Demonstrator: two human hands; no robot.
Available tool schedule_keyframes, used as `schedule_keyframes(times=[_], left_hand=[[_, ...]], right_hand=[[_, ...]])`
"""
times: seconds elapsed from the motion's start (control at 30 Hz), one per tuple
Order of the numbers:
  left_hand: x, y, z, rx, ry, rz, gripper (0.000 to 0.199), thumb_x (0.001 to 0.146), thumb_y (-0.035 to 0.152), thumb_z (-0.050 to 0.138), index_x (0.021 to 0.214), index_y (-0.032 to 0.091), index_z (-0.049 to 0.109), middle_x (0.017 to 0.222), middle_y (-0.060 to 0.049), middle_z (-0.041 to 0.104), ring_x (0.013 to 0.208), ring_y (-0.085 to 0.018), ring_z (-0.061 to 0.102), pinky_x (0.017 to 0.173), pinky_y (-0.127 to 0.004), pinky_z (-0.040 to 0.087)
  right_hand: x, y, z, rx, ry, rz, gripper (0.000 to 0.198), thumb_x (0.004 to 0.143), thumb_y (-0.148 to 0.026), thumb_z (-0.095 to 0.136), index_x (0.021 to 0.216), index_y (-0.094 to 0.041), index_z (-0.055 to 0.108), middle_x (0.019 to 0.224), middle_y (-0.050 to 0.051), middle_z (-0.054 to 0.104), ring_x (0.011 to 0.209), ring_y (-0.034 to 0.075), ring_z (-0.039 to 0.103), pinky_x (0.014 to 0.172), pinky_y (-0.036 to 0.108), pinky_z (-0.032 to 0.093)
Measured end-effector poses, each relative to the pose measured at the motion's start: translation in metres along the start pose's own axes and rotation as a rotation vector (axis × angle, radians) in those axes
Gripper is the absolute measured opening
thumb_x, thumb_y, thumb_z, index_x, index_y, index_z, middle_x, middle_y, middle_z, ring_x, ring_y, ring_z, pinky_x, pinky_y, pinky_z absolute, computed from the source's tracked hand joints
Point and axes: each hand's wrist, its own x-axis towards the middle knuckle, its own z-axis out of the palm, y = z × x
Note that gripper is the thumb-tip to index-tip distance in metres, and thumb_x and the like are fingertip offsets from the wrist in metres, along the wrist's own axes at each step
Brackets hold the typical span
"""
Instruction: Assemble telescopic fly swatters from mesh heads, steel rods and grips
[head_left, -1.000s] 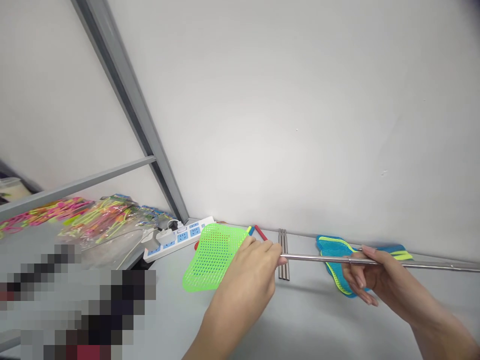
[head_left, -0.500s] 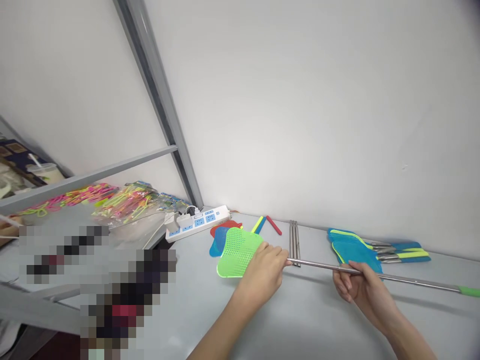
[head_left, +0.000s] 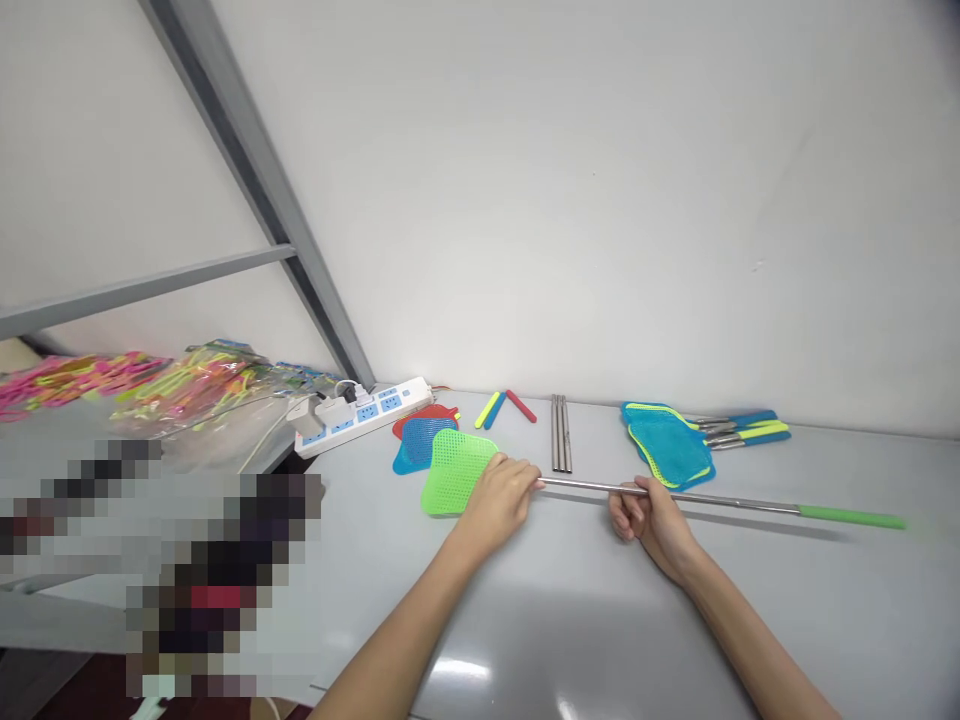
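Note:
A green fly swatter [head_left: 459,468] with a long metal telescopic rod and a green grip stretches across the table, held by both hands. My left hand [head_left: 501,502] is closed around the joint of its perforated head and rod. Further along, my right hand [head_left: 651,520] pinches the extended rod between thumb and fingers. Behind the left hand lie a blue swatter head [head_left: 424,445] and a red swatter head [head_left: 427,420], partly overlapped. Past the right hand rests a stack of blue and yellow fly swatters [head_left: 667,445] with short rods.
Several metal rods [head_left: 561,433] lie near the wall, beside loose yellow, blue and red grips [head_left: 520,406]. A white power strip [head_left: 364,418] with plugs sits at the table's back left. Bagged colourful items [head_left: 199,385] are on the left, beyond a grey metal frame [head_left: 255,170].
The view has shifted, so the scene sits further left and the green grip's whole length shows. Both hands keep their hold on the swatter.

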Motion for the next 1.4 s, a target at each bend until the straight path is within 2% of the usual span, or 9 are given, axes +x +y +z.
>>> schedule_keyframes(times=[0.57,1.13,1.4], left_hand=[[0.001,-0.004,0.004,-0.013,0.014,-0.001,0.024,0.085,0.019,0.027,0.075,0.018,0.049,0.067,0.0,0.052,0.063,-0.013,0.044,0.067,-0.029,0.029],[0.001,0.006,0.001,-0.012,0.001,-0.012,0.024,0.084,0.017,0.028,0.073,0.018,0.049,0.066,0.0,0.053,0.062,-0.013,0.044,0.065,-0.029,0.028],[0.001,0.009,0.001,-0.034,-0.01,-0.017,0.026,0.085,0.02,0.027,0.072,0.018,0.05,0.066,-0.001,0.053,0.061,-0.013,0.044,0.064,-0.029,0.028]], right_hand=[[0.001,-0.002,0.002,-0.032,-0.039,-0.013,0.042,0.08,-0.035,0.028,0.043,-0.019,0.037,0.046,0.003,0.047,0.04,0.012,0.037,0.043,0.026,0.027],[-0.003,0.002,0.003,-0.09,-0.05,-0.037,0.042,0.081,-0.034,0.027,0.042,-0.02,0.035,0.046,0.003,0.048,0.041,0.013,0.038,0.046,0.027,0.028],[-0.007,0.0,0.005,-0.072,-0.058,-0.003,0.042,0.081,-0.038,0.027,0.043,-0.019,0.035,0.046,0.002,0.048,0.04,0.012,0.038,0.046,0.027,0.028]])
